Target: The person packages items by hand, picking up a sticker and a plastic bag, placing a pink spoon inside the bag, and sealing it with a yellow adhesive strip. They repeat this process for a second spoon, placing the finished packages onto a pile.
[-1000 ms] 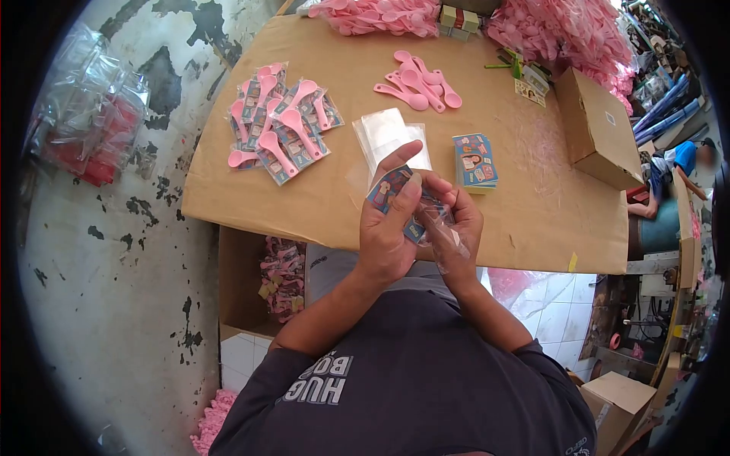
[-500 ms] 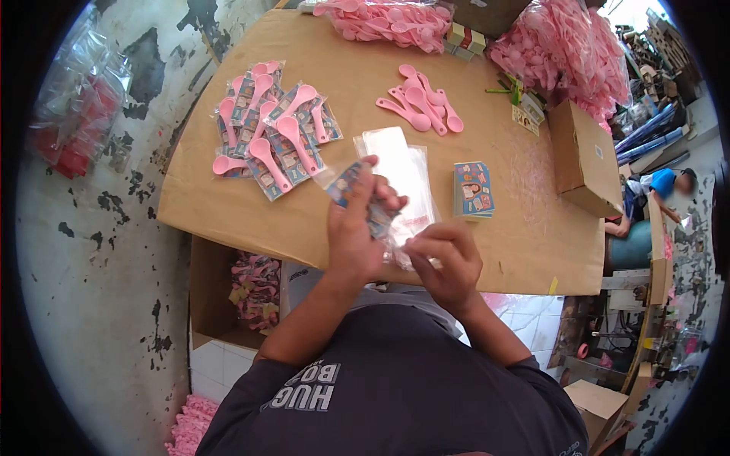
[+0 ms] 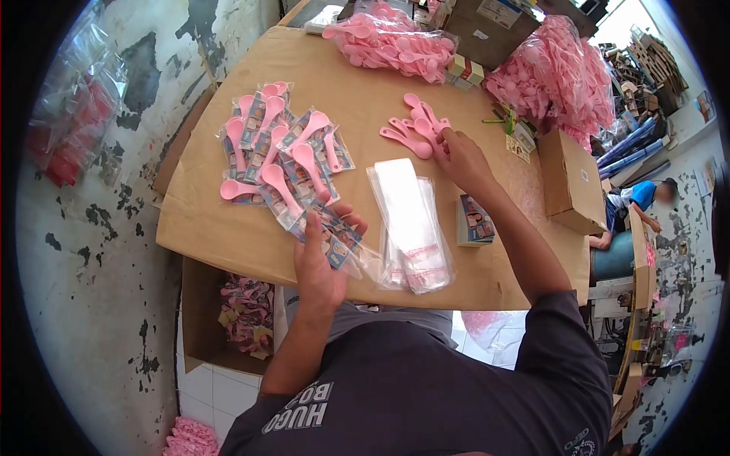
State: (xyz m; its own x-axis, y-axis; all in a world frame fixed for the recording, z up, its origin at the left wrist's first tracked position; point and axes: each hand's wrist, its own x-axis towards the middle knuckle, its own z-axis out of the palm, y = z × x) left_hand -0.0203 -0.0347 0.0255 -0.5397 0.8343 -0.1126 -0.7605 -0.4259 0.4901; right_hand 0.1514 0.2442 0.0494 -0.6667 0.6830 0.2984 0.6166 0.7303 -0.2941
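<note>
the left hand [image 3: 319,262] grasps a bagged card [image 3: 336,242], a printed card inside a clear plastic sleeve, with the thumb at one edge and the fingers curled at the far edge. that hold seems meant to keep the thin packet flat and tilted up, leaving its loose plastic end to trail free toward the middle of the table [image 3: 525,262]. the right hand [image 3: 461,156] reaches across to the loose pink spoons [image 3: 420,137], fingertips bent down at the near side of the heap; the fingers hide the contact, so i cannot tell whether they have closed on a spoon or only touch it.

between the two arms lies a stack of clear plastic bags [image 3: 411,220], their sealing strips toward the body, probably so that the ends sit within easy reach. just right of it, under the right forearm, stands a neat block of printed cards [image 3: 476,220], squared up perhaps so that single cards lift off cleanly. beyond the left hand is a pile of packed spoons [image 3: 272,152], each on its card in clear plastic, set to the left and apart from the loose ones, likely to stop the two from mixing.

farther out, bulging bags of pink spoons [image 3: 391,49] sit along the far edge, with a cardboard box [image 3: 566,182] at the right edge.
</note>
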